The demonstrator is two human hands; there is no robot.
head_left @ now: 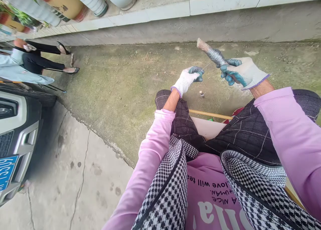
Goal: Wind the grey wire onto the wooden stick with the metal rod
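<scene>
My right hand (pixel 242 72), in a white glove with blue-green coated fingers, is wrapped around a wooden stick (pixel 203 45). Thin silvery wire or thread (pixel 216 57) is wound thickly round the stick's middle, just ahead of my fingers. To the left, my left hand (pixel 189 77) wears a matching glove, with its fingertips pinched together. A fine strand (pixel 206 66) runs from them toward the winding; whether it is metal or fibre I cannot tell. Below, between the hands, a small pale peg-like object (pixel 201 93) is on the ground.
A yellow rod (pixel 210 114) lies across between my knees. Potted plants (pixel 91 0) line the tiled ledge (pixel 160 15) ahead. At left are a seated person (pixel 35 57) and a parked car's front (pixel 20 136). Mossy concrete (pixel 120 79) spreads before me.
</scene>
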